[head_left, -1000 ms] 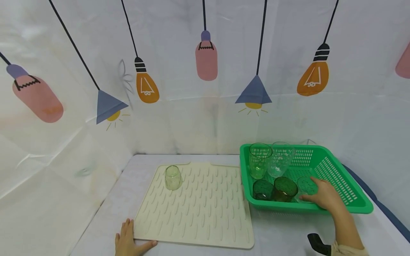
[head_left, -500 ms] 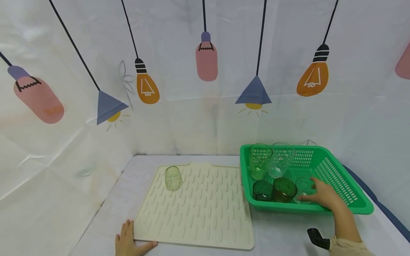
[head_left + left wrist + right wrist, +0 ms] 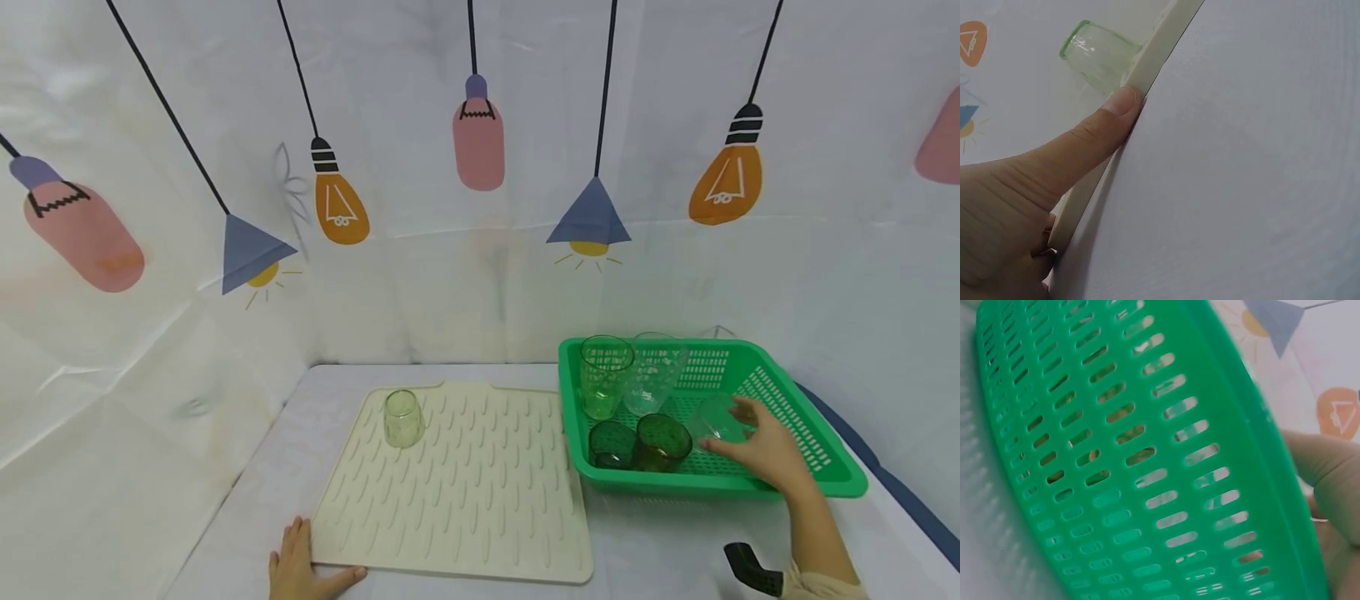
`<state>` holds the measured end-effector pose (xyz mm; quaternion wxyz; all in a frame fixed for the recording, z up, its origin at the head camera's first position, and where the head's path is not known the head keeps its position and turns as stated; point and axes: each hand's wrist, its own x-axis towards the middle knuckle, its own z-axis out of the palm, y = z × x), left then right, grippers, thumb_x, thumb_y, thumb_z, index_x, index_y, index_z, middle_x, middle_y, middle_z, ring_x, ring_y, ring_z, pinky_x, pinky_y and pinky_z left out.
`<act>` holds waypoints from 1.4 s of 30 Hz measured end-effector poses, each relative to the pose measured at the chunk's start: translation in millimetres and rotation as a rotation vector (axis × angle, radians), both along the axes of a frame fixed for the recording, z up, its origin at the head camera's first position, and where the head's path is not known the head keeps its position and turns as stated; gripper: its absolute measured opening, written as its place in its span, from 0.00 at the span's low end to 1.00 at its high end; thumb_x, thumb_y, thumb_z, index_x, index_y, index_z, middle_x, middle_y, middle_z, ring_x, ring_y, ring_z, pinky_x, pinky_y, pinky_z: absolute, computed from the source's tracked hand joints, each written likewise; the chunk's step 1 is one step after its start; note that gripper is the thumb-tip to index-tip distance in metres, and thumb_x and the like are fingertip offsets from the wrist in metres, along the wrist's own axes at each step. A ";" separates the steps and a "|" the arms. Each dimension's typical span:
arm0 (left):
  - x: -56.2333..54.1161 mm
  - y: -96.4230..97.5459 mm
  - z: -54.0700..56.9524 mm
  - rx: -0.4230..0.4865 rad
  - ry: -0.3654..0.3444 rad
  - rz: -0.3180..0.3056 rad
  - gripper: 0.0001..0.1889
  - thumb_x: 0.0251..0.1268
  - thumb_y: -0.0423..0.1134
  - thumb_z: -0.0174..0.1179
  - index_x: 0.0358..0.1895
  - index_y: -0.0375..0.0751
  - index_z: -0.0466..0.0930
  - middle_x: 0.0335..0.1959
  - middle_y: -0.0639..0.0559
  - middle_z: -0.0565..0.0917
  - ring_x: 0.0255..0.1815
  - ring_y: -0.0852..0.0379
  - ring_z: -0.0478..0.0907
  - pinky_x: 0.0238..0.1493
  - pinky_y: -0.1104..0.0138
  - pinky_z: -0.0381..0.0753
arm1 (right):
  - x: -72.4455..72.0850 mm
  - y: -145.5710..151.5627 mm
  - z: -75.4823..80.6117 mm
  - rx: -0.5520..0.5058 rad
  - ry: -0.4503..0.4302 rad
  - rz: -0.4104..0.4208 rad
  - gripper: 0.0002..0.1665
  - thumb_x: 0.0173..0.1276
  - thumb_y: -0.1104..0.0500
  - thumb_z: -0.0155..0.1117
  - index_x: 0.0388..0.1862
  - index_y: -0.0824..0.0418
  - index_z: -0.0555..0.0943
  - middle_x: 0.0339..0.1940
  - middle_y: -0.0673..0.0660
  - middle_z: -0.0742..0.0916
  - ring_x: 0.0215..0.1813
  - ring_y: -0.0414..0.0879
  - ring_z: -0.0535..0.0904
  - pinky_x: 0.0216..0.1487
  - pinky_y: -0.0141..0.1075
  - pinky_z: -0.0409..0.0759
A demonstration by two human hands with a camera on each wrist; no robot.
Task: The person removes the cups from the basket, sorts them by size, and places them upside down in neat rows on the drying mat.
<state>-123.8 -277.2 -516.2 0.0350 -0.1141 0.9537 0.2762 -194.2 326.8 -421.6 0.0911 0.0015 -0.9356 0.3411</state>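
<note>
One small clear glass point(image 3: 712, 419) is in the right hand point(image 3: 771, 454). The thumb is on the near side of it and the fingertips bend round the far side, so the hand is only as wide as the glass. The glass is inside the green basket point(image 3: 705, 482), just to the right of a brown glass point(image 3: 663, 444). I cannot tell if its bottom touches the basket floor. From the right wrist, the basket's side with its holes hides most of the hand.

Next to the brown glass, on its left, is a dark green glass point(image 3: 611, 447). Behind these two are a tall green glass point(image 3: 604, 382) and, to its right, a tall clear glass point(image 3: 654, 379).

The left hand point(image 3: 300, 568) holds no glass. Its fingers are straight and lie by the near left corner of the cream mat point(image 3: 480, 492). The thumb sticks out sideways and touches the mat's near edge. A pale green glass point(image 3: 403, 421) stands on the mat, near the back on the left.

Mat and basket sit side by side on a white table point(image 3: 660, 542). Behind is a white sheet point(image 3: 442, 292) with lamps on it.
</note>
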 end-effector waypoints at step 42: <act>-41.3 119.5 67.5 0.746 0.599 -0.324 0.32 0.44 0.26 0.72 0.58 0.31 0.73 0.46 0.43 0.83 0.45 0.46 0.81 0.46 0.61 0.82 | 39.4 -104.2 24.2 -0.864 0.322 0.288 0.43 0.51 0.82 0.65 0.67 0.68 0.64 0.58 0.47 0.79 0.60 0.34 0.74 0.58 0.24 0.71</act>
